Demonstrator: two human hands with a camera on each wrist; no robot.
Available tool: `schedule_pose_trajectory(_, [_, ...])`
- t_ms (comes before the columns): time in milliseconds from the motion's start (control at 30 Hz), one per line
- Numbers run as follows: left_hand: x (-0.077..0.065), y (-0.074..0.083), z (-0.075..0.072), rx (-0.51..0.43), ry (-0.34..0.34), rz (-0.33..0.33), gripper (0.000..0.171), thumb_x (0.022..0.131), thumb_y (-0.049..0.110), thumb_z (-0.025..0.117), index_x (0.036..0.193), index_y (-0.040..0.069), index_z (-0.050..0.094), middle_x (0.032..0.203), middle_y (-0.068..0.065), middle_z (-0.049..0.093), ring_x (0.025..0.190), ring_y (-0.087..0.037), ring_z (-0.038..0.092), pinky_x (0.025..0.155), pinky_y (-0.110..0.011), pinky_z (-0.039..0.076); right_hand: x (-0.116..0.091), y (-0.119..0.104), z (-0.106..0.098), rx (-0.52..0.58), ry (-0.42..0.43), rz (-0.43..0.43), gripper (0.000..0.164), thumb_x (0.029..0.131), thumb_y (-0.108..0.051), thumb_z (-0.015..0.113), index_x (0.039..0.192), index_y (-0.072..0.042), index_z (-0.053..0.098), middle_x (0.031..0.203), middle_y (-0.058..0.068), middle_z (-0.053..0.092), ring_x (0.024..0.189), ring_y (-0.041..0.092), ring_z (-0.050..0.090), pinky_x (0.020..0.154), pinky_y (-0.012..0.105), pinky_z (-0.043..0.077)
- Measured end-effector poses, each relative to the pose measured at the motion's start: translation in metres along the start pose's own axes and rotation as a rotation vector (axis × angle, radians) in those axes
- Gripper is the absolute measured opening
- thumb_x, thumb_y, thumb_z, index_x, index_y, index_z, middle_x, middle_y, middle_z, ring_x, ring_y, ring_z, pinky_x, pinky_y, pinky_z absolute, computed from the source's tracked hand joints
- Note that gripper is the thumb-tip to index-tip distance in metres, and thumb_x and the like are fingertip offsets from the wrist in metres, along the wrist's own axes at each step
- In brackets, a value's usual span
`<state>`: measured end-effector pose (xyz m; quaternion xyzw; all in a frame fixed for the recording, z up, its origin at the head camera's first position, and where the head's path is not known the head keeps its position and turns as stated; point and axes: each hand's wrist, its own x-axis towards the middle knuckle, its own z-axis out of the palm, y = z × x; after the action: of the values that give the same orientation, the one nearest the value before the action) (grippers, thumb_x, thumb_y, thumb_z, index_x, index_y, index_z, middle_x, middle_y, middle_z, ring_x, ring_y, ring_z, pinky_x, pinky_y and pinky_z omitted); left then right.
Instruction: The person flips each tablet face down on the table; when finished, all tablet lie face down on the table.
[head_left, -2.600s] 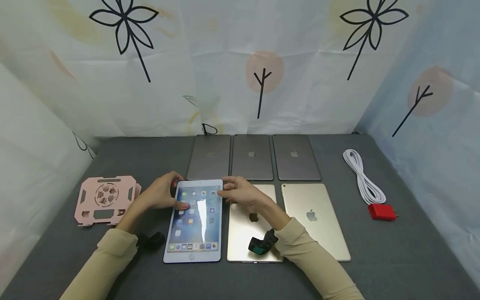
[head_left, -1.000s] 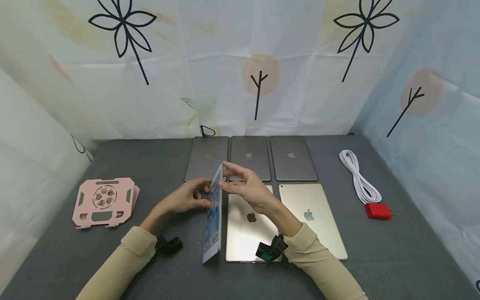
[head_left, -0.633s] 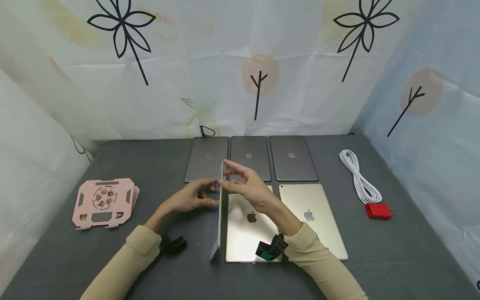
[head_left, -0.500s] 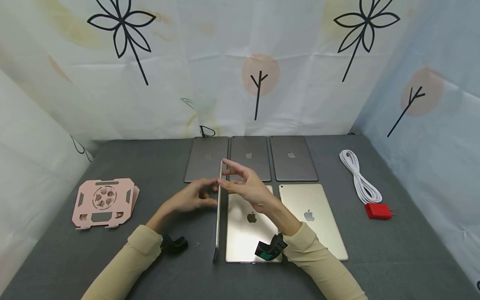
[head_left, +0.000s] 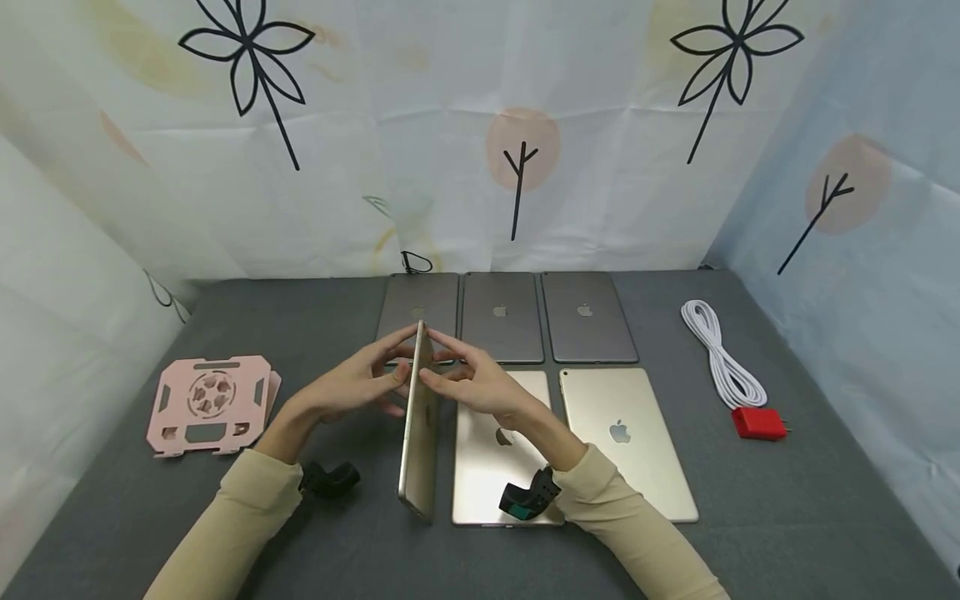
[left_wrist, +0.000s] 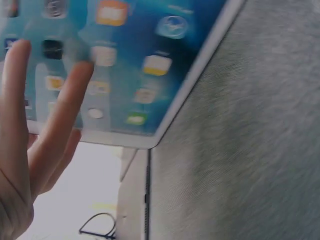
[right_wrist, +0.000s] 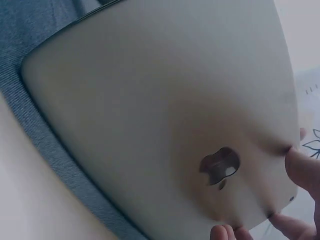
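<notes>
A gold-backed tablet stands on its long edge in front of me, its gold back turned right and its lit screen left. My left hand holds it near the far end, with the thumb at the upper edge; in the left wrist view its fingers lie over the screen. From the other side my right hand grips the same end, thumb on the upper edge. The right wrist view shows those fingertips around the tablet's corner, near the logo.
Right of the held tablet lie two gold tablets, one under my right wrist and another beyond. Three grey tablets line the back. A pink bracket with cutouts is left; a coiled white cable and red charger are right.
The tablet, first flat with its screen up, has been turned onto its long edge and now tips left, showing its gold back. The left hand has come up to its upper edge.
</notes>
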<state>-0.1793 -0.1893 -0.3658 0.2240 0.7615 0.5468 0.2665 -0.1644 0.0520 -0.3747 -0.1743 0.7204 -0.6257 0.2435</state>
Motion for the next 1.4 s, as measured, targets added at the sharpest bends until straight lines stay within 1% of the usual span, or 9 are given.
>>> schedule_pose_trajectory(167, [-0.01,0.005,-0.01,0.001,0.022,-0.004,0.074,0.107,0.037,0.051,0.166,0.026,0.008,0.167,-0.026,0.019,0.129,-0.046,0.056,0.085,-0.052,0.061,0.004,0.011,0.007,-0.121,-0.027,0.013,0.075,0.1,-0.033,0.066,0.163,-0.033,0.025,0.161,0.011,0.034,0.135,0.037,0.048,0.104,0.054,0.049])
schedule_pose_trajectory(267, [-0.015,0.006,-0.015,0.035,0.062,-0.015,0.075,0.106,0.03,0.057,0.166,0.024,0.013,0.165,-0.029,0.022,0.101,-0.032,0.068,0.086,-0.051,0.06,0.005,0.016,0.01,-0.211,-0.037,0.008,0.08,0.098,-0.034,0.069,0.164,-0.032,0.023,0.162,0.012,0.03,0.14,0.042,0.044,0.105,0.057,0.048])
schedule_pose_trajectory(400, [-0.021,0.005,-0.021,0.053,0.121,-0.02,0.077,0.101,0.022,0.065,0.164,0.015,0.02,0.165,-0.031,0.022,0.073,-0.019,0.069,0.084,-0.045,0.061,0.005,0.019,0.012,-0.313,-0.045,-0.005,0.082,0.097,-0.028,0.071,0.164,-0.025,0.024,0.161,0.018,0.026,0.14,0.046,0.043,0.106,0.054,0.049])
schedule_pose_trajectory(567, [-0.029,-0.004,-0.028,0.021,0.178,0.004,0.078,0.097,0.011,0.07,0.161,0.003,0.027,0.161,-0.033,0.031,0.095,-0.009,0.073,0.071,-0.039,0.062,0.006,0.022,0.013,-0.356,-0.018,0.002,0.078,0.096,-0.026,0.072,0.162,-0.019,0.031,0.156,0.02,0.033,0.14,0.043,0.044,0.107,0.048,0.05])
schedule_pose_trajectory(700, [-0.038,-0.014,-0.034,-0.039,0.168,0.045,0.078,0.095,0.003,0.069,0.159,-0.002,0.025,0.156,-0.03,0.038,0.088,-0.015,0.077,0.067,-0.039,0.062,0.007,0.023,0.011,-0.368,0.034,0.018,0.078,0.097,-0.027,0.072,0.162,-0.012,0.031,0.15,0.021,0.041,0.138,0.04,0.047,0.105,0.049,0.05])
schedule_pose_trajectory(933, [-0.047,-0.027,-0.04,-0.089,0.061,0.12,0.078,0.094,-0.005,0.066,0.159,-0.002,0.023,0.14,0.001,0.05,0.084,-0.021,0.079,0.064,-0.04,0.062,0.009,0.027,0.004,-0.328,0.138,0.017,0.07,0.095,-0.022,0.073,0.155,-0.002,0.042,0.135,0.016,0.056,0.115,0.026,0.06,0.089,0.034,0.053])
schedule_pose_trajectory(1033, [-0.047,-0.032,-0.039,-0.029,0.075,0.09,0.08,0.093,-0.001,0.071,0.157,-0.004,0.024,0.143,-0.012,0.045,0.091,-0.018,0.077,0.067,-0.041,0.063,0.009,0.028,0.003,-0.298,0.161,-0.007,0.065,0.092,-0.018,0.077,0.149,0.0,0.05,0.123,0.015,0.059,0.102,0.02,0.06,0.08,0.025,0.049])
schedule_pose_trajectory(1200, [-0.045,-0.041,-0.039,0.136,0.144,0.034,0.085,0.088,0.006,0.079,0.155,-0.008,0.029,0.152,-0.031,0.037,0.103,-0.011,0.071,0.074,-0.035,0.061,0.011,0.03,0.003,-0.315,0.214,-0.058,0.061,0.087,-0.017,0.082,0.14,0.001,0.059,0.109,0.013,0.062,0.091,0.018,0.052,0.078,0.025,0.043])
schedule_pose_trajectory(1400, [-0.039,-0.051,-0.04,0.316,0.202,-0.01,0.08,0.083,0.01,0.085,0.148,-0.008,0.042,0.122,-0.025,0.059,0.095,-0.014,0.063,0.072,-0.027,0.059,0.013,0.03,0.004,-0.413,0.235,-0.084,0.058,0.085,-0.019,0.085,0.135,0.0,0.063,0.109,0.014,0.063,0.093,0.021,0.054,0.08,0.029,0.045])
